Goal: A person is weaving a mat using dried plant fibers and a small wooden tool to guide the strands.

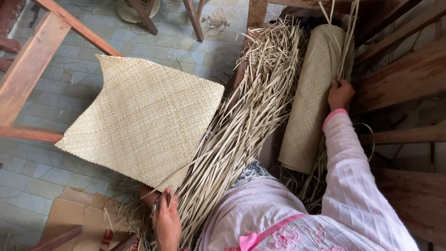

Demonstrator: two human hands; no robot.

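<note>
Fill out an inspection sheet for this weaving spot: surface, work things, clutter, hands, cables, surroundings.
Surface: grey tiled floor, flattened cardboard at lower left.
Work things: flat woven mat spread out; rolled woven mat lying at right; long bundle of loose straw strips between them.
Clutter: stray strips and a small coil on the floor.
Hands: left hand grips the flat mat's near corner; right hand rests on the rolled mat.
Cables: nothing seen.
Surroundings: wooden frame beams left, wooden planks right, someone's bare foot at far left edge.
</note>
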